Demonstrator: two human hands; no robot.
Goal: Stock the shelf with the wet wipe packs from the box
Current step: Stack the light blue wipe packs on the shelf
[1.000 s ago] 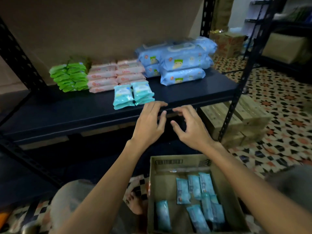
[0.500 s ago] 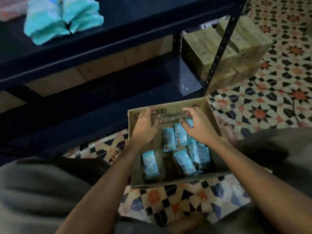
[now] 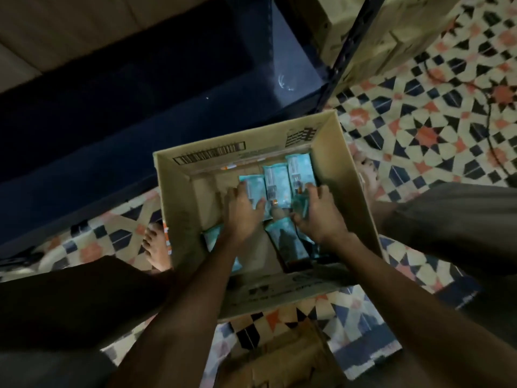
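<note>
The teal wet wipe packs (image 3: 275, 184) lay at the bottom of the cardboard box (image 3: 347, 175) on the patterned floor (image 3: 436, 130), directly under your hands, with the dark lower shelf (image 3: 140, 113) just beyond. Your left hand (image 3: 242, 211) rested on one pack with fingers loosely bent, while your right hand (image 3: 319, 212) curled around another pack (image 3: 300, 206).

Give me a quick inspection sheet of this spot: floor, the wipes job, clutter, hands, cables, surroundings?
Surface: patterned tile floor.
Job's things: open cardboard box on the floor, teal wet wipe packs loose inside.
Clutter: nothing seen.
Hands: left hand rests on a pack; right hand has its grip on another.
Cables: dark cord on the tiles.
Surroundings: dark bottom shelf, upright post, stacked cartons, bare feet beside the box.
</note>
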